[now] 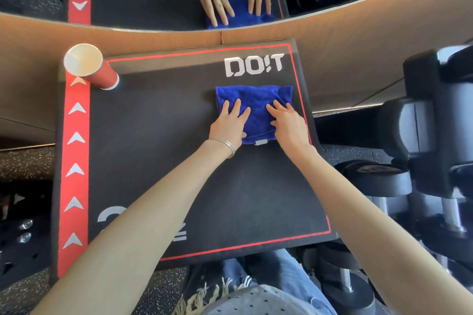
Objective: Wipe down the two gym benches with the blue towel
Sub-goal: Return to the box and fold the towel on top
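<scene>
Blue towel (256, 107): folded, near far right corner of bench (153, 135), just below white "DO!T" lettering (254, 65). Left hand (227, 125), right hand (289, 123) flat on it, fingers straight, spread. Red cup (102, 75): far left corner.

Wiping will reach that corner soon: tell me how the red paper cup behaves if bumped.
The red paper cup looks empty, so probably light and easily shoved. Its base is narrower than its mouth, so a nudge from the blue towel would likely tip it. Standing at the bench corner, it may fall off.
</scene>
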Demonstrator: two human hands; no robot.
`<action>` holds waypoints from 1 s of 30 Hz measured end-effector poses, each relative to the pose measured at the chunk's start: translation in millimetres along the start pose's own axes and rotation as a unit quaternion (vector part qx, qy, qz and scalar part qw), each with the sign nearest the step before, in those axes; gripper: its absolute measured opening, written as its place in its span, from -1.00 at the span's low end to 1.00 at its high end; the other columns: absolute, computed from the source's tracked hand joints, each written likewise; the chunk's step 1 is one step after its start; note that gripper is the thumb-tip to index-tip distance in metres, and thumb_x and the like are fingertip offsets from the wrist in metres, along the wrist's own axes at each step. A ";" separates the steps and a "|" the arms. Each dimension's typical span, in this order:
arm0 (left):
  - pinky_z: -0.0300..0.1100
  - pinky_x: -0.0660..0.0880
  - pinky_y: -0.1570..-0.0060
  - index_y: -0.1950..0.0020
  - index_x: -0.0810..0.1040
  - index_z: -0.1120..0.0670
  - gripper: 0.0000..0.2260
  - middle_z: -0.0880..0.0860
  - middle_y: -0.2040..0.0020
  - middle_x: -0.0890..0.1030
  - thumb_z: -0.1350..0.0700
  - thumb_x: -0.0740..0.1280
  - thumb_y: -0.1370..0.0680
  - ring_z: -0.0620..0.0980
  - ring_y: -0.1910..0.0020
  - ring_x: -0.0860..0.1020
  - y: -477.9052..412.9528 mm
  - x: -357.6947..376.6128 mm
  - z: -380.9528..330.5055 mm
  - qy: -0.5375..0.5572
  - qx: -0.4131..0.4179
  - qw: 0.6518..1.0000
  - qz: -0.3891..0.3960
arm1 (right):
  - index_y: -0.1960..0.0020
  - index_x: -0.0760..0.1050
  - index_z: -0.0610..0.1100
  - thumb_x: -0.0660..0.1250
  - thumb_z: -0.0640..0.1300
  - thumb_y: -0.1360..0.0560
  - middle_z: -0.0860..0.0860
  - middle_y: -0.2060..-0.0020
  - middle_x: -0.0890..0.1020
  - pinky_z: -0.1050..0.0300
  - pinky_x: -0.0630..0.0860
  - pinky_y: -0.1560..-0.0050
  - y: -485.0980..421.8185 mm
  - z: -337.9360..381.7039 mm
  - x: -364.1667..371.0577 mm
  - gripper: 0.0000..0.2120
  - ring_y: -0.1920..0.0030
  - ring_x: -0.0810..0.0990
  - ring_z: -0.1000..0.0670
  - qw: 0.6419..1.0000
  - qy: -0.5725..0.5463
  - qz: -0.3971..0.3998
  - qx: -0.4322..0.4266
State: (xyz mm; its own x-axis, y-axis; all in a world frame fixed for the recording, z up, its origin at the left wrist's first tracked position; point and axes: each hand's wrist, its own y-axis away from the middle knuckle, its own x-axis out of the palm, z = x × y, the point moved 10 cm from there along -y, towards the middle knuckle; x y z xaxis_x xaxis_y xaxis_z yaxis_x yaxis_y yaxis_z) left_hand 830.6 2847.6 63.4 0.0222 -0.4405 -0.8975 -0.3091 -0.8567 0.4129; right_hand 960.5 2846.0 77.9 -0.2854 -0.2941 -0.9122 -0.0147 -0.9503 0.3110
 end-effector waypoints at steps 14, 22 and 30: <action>0.05 0.37 -0.33 -0.55 -0.03 -0.01 -0.37 0.05 -0.57 -0.07 -0.02 0.24 -0.58 0.16 -0.54 -0.07 -63.9 -24.3 -6.0 -0.011 0.005 1.000 0.001 | -0.42 0.29 -0.11 0.19 -0.35 -0.54 -0.01 -0.36 0.39 -0.06 0.50 0.11 -59.0 -9.5 -26.4 -0.53 -0.40 0.28 -0.18 0.998 0.062 -0.005 -0.023; 0.07 0.24 -0.40 -0.55 -0.06 -0.02 -0.39 0.06 -0.57 -0.07 -0.10 0.16 -0.59 0.17 -0.54 -0.08 -90.8 -35.1 -6.4 -0.022 0.022 0.999 -0.007 | -0.51 0.09 -0.17 0.28 -0.27 -0.52 -0.08 -0.50 0.16 -0.19 0.45 -0.20 -84.6 -9.3 -25.9 -0.38 -0.49 0.09 -0.25 0.995 0.090 0.014 -0.026; 0.08 -0.01 -0.48 -0.55 -0.01 0.01 -0.40 0.12 -0.57 0.00 -0.16 0.09 -0.58 0.22 -0.53 -0.01 -102.3 -43.8 -6.7 -0.073 0.055 0.994 -0.051 | -0.51 0.05 -0.22 0.28 -0.17 -0.54 -0.15 -0.51 0.13 -0.26 0.27 -0.38 -97.2 -9.7 -26.4 -0.36 -0.48 0.04 -0.31 0.995 0.082 0.012 -0.062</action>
State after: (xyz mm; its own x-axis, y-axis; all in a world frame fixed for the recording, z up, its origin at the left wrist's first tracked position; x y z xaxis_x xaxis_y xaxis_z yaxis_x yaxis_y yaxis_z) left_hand 867.7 2952.8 61.5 -0.0778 -0.3017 -0.9502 -0.4143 -0.8571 0.3060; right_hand 978.8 2945.1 69.2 -0.1239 -0.3200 -0.9393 0.1108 -0.9451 0.3074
